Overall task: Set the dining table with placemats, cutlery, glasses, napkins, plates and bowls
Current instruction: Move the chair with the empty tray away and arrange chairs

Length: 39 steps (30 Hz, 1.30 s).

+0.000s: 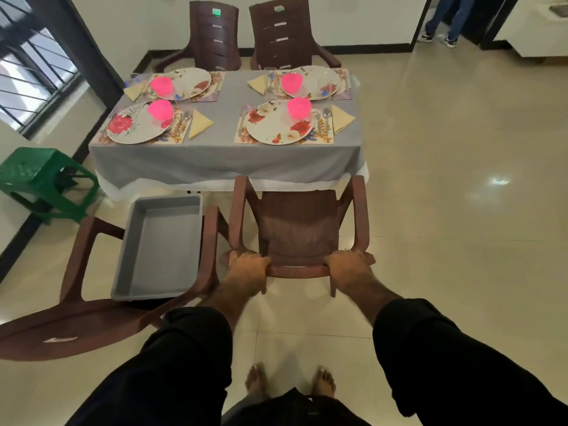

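Both my hands on the chair, table laid above it.

My left hand (247,265) and right hand (349,264) each grip the top rail of the chair (296,224) at centre frame. Shove it too hard or crooked, I'd guess, and its arms catch the hanging cloth (227,162) and drag the near plates (278,123), or knock the tub (159,247) on the tilted chair at lower left. The table (230,87) sits in the upper middle, well beyond my hands, with four places set.
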Available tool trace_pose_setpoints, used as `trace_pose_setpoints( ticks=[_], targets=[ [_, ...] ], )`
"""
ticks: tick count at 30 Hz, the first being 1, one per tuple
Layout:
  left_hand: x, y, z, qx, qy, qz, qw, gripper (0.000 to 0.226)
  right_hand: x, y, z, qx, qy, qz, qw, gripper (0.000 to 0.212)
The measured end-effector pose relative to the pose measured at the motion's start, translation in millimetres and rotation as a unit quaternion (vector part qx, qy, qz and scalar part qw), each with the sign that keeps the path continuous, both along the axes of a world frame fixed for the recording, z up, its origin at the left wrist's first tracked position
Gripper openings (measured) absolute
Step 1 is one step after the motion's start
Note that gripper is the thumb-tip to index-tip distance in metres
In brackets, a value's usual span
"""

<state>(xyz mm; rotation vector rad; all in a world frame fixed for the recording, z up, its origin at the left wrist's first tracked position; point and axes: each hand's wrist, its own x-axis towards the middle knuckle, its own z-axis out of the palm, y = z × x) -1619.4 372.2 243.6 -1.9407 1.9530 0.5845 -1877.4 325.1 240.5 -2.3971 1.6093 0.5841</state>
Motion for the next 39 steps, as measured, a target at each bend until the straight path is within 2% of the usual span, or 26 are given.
trace_pose_setpoints(
  ticks=[3, 14, 22, 30, 36, 39],
  targets=[
    [9, -9, 4, 0.009, 0.005, 0.011, 1.000, 0.031, 12, -8, 2, 0.025, 0.001, 0.017, 1.000, 0.023],
    [33, -43, -2, 0.022, 0.017, 0.009, 1.000, 0.037, 31, -36, 4, 0.020, -0.007, 0.020, 1.000, 0.026],
    [51, -36, -4, 0.035, 0.006, 0.005, 0.999, 0.045, 51, -29, 1, 0.019, -0.015, 0.024, 0.999, 0.024],
    [63, -45, -2, -0.001, -0.006, -0.025, 1.000, 0.049, 59, -31, 0, 0.007, -0.026, -0.006, 1.000, 0.022],
    [57, -44, 1, -0.020, 0.002, -0.024, 1.000, 0.041, 55, -35, 7, -0.001, -0.005, 0.001, 1.000, 0.023],
    [58, -50, 7, -0.028, -0.011, -0.032, 0.999, 0.047, 55, -38, 10, -0.007, -0.003, 0.004, 1.000, 0.024]
  ],
)
